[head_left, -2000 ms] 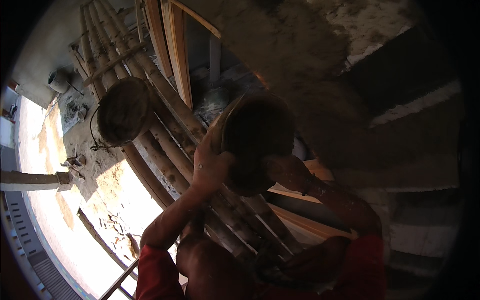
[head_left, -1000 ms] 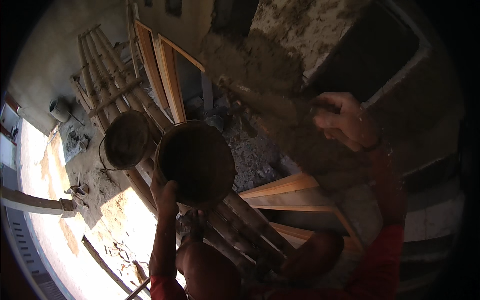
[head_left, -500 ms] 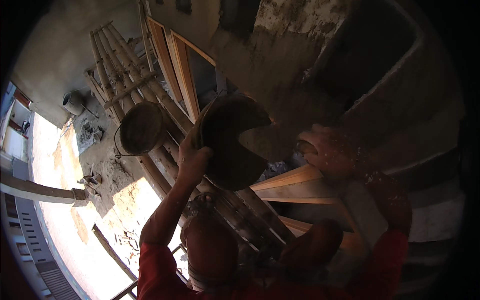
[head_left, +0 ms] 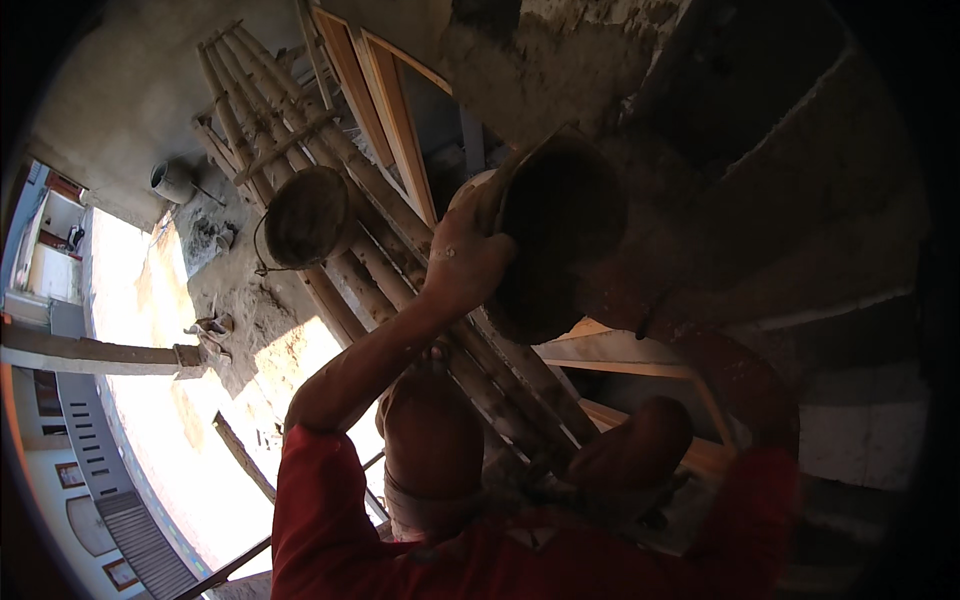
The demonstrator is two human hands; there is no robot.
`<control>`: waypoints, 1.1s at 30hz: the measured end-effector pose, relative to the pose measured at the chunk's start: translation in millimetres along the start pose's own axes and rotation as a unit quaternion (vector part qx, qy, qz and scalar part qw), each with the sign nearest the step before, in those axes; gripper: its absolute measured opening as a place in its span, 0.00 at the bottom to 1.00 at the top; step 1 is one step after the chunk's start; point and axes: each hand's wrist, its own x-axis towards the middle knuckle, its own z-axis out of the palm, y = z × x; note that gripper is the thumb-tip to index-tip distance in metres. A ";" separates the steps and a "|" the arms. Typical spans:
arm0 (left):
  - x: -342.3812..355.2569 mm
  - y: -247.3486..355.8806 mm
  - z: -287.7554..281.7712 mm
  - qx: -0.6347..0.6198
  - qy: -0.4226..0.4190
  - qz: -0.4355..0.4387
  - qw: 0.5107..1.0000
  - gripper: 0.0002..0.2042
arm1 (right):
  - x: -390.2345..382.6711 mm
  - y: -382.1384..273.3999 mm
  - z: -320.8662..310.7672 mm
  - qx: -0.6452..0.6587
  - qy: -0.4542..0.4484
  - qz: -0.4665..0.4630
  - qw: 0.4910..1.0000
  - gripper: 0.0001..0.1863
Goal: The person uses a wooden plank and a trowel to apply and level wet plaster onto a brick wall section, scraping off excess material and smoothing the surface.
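Note:
My left hand is closed on the left rim of a dark, round bucket, which is tilted so that its mouth faces right. The inside lies in deep shadow, so I cannot make out its contents. Close to the bucket's lower right edge is my right hand, dim and smeared by motion; its fingers and anything in them are not clear. A second bucket, grey with a wire handle, rests on a platform of wooden poles to the left.
My knees are bent above the poles. Wooden frames lean beyond them, beside a rough plastered wall. Far below on the left, a sunlit floor holds a bucket and rubble.
The held bucket has moved up and to the right, its mouth turning toward the wall side. My right hand has come in toward it. The pointed pale shape before its mouth no longer shows.

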 end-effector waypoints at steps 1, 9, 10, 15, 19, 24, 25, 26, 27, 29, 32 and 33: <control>-2.0 0.1 -0.5 0.015 0.004 -0.008 1.000 0.31 | 1.6 -0.7 9.8 0.018 0.014 -0.013 1.000 0.13; -11.8 0.6 -22.8 -0.173 0.026 -0.063 0.983 0.34 | -15.0 7.4 8.7 0.182 0.079 0.044 0.979 0.23; -11.5 -0.9 -23.8 -0.179 0.026 -0.050 0.982 0.34 | -16.2 9.4 4.4 0.219 0.072 0.039 0.972 0.23; -12.5 -10.4 -30.4 -0.153 0.076 -0.031 0.985 0.32 | -4.2 15.7 -10.2 0.156 0.085 0.059 0.982 0.26; -18.8 -25.3 -40.8 -0.170 0.130 -0.059 0.975 0.30 | -0.9 7.7 -41.0 0.123 0.130 0.041 0.983 0.18; -27.3 -58.5 -54.6 -0.190 0.194 -0.090 0.958 0.31 | 0.8 -40.5 -129.4 0.107 0.099 -0.011 0.989 0.19; -29.6 -65.2 -58.2 -0.189 0.204 -0.092 0.956 0.31 | 4.6 -52.8 -147.9 0.102 0.099 -0.047 0.989 0.19; -32.3 -71.3 -62.1 -0.187 0.213 -0.101 0.954 0.31 | 8.4 -63.9 -165.5 0.118 0.082 -0.061 0.988 0.20; -34.9 -75.9 -65.3 -0.188 0.222 -0.113 0.950 0.31 | 12.1 -72.3 -181.9 0.136 0.069 -0.084 0.985 0.22; -41.2 -82.5 -70.3 -0.170 0.248 -0.117 0.946 0.31 | 15.4 -81.4 -204.2 0.178 0.046 -0.105 0.977 0.24; -47.4 -86.0 -73.8 -0.177 0.265 -0.103 0.942 0.31 | 25.6 -68.9 -214.9 0.292 -0.011 -0.057 0.955 0.24; -49.6 -86.0 -74.3 -0.189 0.263 -0.085 0.942 0.32 | 35.2 -57.4 -214.0 0.358 -0.048 -0.012 0.933 0.24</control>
